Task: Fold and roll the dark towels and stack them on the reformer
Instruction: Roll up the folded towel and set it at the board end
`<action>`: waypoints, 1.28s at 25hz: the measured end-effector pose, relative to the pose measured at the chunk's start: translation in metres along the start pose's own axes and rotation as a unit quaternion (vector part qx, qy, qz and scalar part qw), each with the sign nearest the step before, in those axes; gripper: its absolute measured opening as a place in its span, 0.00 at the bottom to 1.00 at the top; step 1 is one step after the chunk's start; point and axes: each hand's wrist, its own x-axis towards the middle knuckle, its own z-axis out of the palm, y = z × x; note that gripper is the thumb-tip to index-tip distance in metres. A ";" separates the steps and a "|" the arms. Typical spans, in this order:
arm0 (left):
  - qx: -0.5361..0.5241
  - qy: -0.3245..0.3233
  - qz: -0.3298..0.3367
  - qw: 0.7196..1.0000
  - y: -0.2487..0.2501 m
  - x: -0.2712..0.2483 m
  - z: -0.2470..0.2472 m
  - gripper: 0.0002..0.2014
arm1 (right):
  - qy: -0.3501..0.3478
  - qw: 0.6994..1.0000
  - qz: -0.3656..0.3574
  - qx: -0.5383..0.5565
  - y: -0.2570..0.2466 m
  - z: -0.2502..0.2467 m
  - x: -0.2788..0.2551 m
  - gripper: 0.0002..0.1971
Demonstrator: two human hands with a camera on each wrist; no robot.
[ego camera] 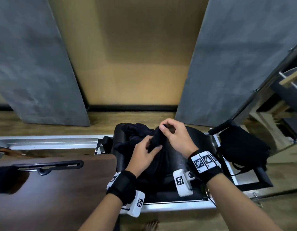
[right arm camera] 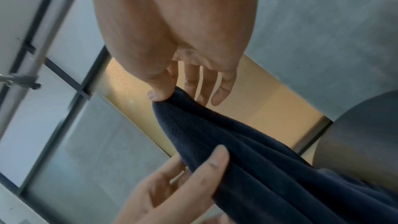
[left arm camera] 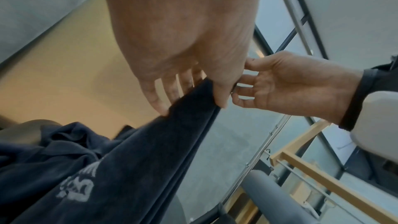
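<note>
A dark navy towel [ego camera: 157,142] is lifted off the black padded carriage of the reformer [ego camera: 194,140]. My right hand [ego camera: 171,132] pinches its top edge between thumb and forefinger, seen close in the right wrist view on the towel [right arm camera: 215,135]. Just below, my left hand [ego camera: 144,152] grips the hanging cloth between thumb and fingers; the left wrist view shows the towel [left arm camera: 172,142] with pale lettering. More crumpled dark towels [ego camera: 134,132] lie heaped behind my hands on the carriage.
A dark wooden box [ego camera: 52,189] with a slot handle stands at the left. The reformer's metal rail [ego camera: 49,141] runs leftward. A black bag [ego camera: 241,147] sits on the footbar end at right. Grey wall panels [ego camera: 227,64] rise behind, and another wooden frame [ego camera: 289,79] stands far right.
</note>
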 end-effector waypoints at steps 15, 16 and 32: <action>-0.046 -0.017 0.048 0.998 0.097 -0.187 -0.002 0.09 | -0.006 0.991 -0.020 0.135 -0.035 -0.042 -0.211 0.04; -0.018 -0.029 0.063 0.997 0.100 -0.201 -0.003 0.16 | -0.027 0.989 -0.031 0.143 -0.045 -0.040 -0.219 0.03; -0.104 0.001 0.031 0.994 0.116 -0.296 -0.119 0.09 | -0.105 0.993 -0.020 0.056 -0.045 0.015 -0.302 0.05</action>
